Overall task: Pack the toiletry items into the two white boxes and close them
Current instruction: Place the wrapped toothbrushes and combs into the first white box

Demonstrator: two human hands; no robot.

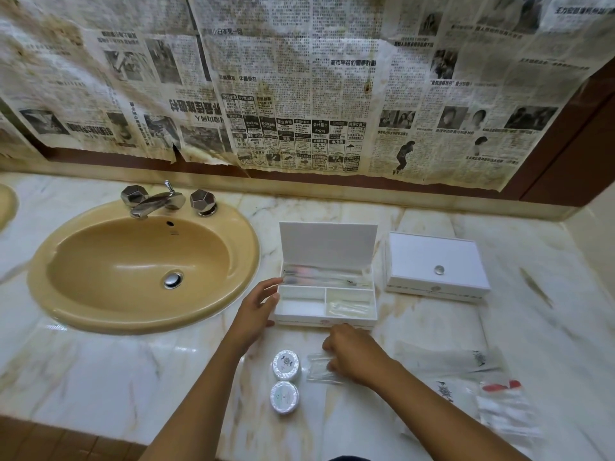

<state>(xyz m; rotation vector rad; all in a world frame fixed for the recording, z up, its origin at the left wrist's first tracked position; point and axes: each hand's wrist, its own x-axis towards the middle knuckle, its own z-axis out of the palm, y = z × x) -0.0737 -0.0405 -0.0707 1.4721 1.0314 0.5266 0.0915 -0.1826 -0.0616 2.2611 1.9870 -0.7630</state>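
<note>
Right hand (pixel 352 354): fingers curled onto a small clear packet (pixel 321 367), just in front of the open white box (pixel 327 304).
Left hand (pixel 258 307): spread, fingers touching that box's left wall.
Closed white box (pixel 436 264): just right of it.
Round soaps (pixel 285 380): left of the packet.
Bags (pixel 482 387): right.

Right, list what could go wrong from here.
1. The open box stands close to the sink; a push from the left hand could slide it toward the basin.
2. The right hand is on a clear packet beside two round soaps; a careless sweep might knock them away.
</note>
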